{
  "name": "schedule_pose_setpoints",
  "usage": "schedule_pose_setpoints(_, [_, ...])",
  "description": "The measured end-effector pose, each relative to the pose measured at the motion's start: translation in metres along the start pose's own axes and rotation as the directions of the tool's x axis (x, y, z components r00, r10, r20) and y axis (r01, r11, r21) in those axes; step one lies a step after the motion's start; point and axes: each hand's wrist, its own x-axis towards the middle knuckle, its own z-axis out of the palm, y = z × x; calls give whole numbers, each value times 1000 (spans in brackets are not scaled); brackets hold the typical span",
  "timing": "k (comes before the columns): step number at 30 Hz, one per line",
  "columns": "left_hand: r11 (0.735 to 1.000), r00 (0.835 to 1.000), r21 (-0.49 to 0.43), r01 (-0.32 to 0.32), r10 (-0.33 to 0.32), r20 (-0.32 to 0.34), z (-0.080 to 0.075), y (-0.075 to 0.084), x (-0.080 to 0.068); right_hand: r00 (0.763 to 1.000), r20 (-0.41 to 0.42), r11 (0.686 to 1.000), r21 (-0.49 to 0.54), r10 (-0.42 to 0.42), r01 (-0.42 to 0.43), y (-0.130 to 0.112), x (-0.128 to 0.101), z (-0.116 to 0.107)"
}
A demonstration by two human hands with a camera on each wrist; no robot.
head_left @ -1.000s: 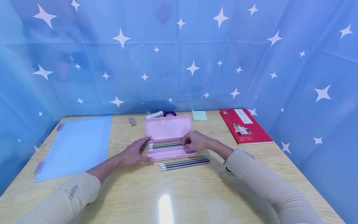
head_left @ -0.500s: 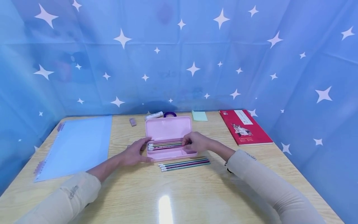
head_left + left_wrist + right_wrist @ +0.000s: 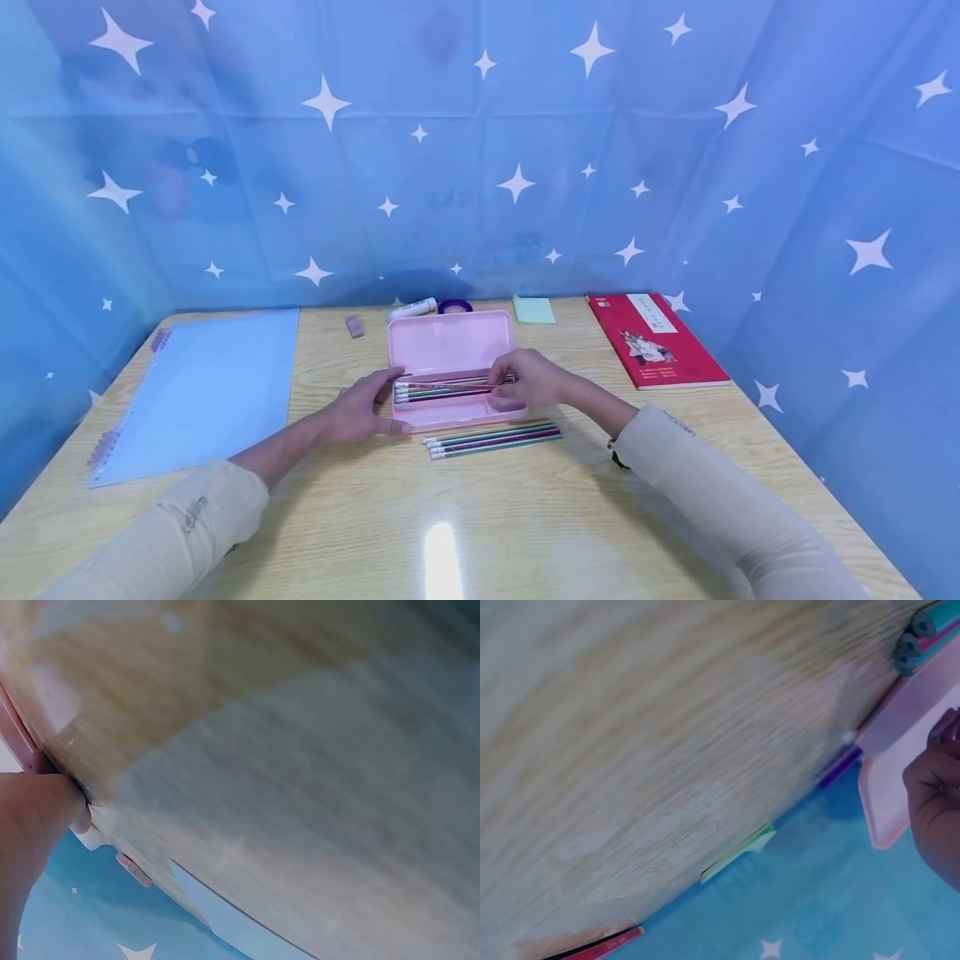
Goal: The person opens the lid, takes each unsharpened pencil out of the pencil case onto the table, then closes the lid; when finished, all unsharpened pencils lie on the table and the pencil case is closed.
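A: Where is the pink pencil case (image 3: 451,367)?

B: Open, near the middle of the bench (image 3: 525,517), lid tipped back toward the blue star-printed backdrop (image 3: 480,142). A bundle of pencils (image 3: 442,388) lies across its tray.

A: What are the hands doing?

B: The left hand (image 3: 360,408) rests at the case's left end, thumb along the front edge and fingers by the pencils' eraser tips. Its fingers look relaxed, steadying rather than clenching. The right hand (image 3: 528,379) has its fingertips curled over the right ends of the pencils in the tray, pinching them; exactly how many it grips is hidden under the knuckles.

A: Anything beside the case?

B: A second row of pencils (image 3: 491,439) lies on the bench just in front of it, untouched.

A: Do the wrist views help?

B: Little. The left wrist view is mostly blurred wood, with a fingertip against a pink corner. The right wrist view cuts the hand off at the edge and shows only pencil ends.

A: And behind?

B: A red book (image 3: 656,337), a green sticky pad (image 3: 533,309), a blue spiral notebook (image 3: 202,392), and small items too far off to identify surely.
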Motion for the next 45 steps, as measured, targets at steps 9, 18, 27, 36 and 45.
schedule_pose_setpoints(9, [1000,1000,1,-6,6,2,0,0,-1,999,4,998,48,38,-38,-12,-14,-5])
schedule_pose_setpoints(18, [1000,1000,-5,9,-9,0,1,0,-2,1000,19,999,51,12,-13,-18,-34,-8])
schedule_pose_setpoints(27, [1000,1000,-26,-14,14,9,0,0,-1,994,111,999,39,25,-29,-21,-59,-7])
schedule_pose_setpoints(36, [1000,1000,-14,2,-1,5,-1,3,-3,984,178,999,26,27,-33,-18,-77,-6])
schedule_pose_setpoints(45, [1000,1000,-13,-2,3,7,-2,4,-1,985,170,999,14,44,-47,-13,-85,-6])
